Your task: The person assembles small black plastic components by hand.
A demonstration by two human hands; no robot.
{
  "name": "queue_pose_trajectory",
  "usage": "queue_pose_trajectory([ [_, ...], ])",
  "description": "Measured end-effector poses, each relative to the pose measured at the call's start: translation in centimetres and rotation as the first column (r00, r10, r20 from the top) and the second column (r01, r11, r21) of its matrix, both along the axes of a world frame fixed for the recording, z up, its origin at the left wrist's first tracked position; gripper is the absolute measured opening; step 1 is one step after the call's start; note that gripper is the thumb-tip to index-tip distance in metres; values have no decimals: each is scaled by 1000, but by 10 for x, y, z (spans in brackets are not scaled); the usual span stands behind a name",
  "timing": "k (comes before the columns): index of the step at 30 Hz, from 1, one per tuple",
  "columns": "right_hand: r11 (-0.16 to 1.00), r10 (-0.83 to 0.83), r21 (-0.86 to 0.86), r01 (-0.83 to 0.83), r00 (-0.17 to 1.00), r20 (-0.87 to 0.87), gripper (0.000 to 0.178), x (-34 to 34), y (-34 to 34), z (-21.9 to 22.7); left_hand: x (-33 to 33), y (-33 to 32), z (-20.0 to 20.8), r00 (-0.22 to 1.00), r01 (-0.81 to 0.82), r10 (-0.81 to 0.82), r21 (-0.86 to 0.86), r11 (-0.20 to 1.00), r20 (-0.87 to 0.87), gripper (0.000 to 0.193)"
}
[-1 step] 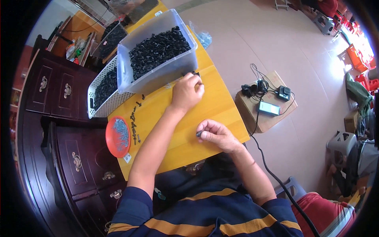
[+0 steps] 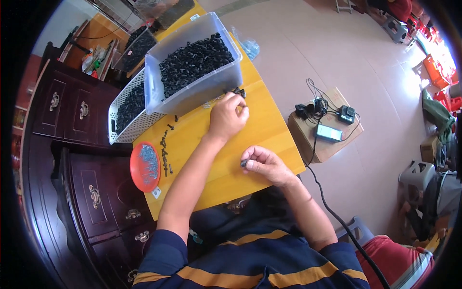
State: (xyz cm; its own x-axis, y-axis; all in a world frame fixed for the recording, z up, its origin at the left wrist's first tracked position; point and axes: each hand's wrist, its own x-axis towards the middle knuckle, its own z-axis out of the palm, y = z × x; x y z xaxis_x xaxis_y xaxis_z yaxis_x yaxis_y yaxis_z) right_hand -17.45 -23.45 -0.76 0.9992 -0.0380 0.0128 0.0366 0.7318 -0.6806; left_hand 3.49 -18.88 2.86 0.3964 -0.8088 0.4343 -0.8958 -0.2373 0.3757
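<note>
My left hand (image 2: 226, 118) is over the yellow table, its fingers curled beside a small pile of black plastic pieces (image 2: 238, 91) at the front corner of the clear bin. What its fingertips hold, if anything, is hidden. Nearer my body, my right hand (image 2: 267, 166) pinches a small black plastic piece (image 2: 244, 164) between thumb and fingers, just above the tabletop. The clear plastic bin (image 2: 202, 83) is heaped with black plastic pieces (image 2: 192, 62). To the left of my arm, several small dark parts (image 2: 164, 153) lie in a loose row.
A red dish (image 2: 136, 176) of silvery screws sits at the table's (image 2: 221, 178) left edge. Behind it is a white perforated basket (image 2: 126, 129) of black pieces. Dark wooden drawers (image 2: 96, 192) stand left. A cardboard box (image 2: 317, 151) with cables and devices is at right.
My left hand has drawn back slightly toward me, and more of the small black pile shows. My right hand has stayed in place with its piece.
</note>
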Motion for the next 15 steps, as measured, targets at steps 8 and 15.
queue_pose_trajectory([
  [8,998,-48,-26,48,999,3,15,-3,2,-4,-67,129,-10,503,-323,43,-141,936,-863,6],
  [15,986,-132,-108,127,990,-43,14,3,36,6,-105,190,6,324,-381,66,-67,922,-944,21],
])
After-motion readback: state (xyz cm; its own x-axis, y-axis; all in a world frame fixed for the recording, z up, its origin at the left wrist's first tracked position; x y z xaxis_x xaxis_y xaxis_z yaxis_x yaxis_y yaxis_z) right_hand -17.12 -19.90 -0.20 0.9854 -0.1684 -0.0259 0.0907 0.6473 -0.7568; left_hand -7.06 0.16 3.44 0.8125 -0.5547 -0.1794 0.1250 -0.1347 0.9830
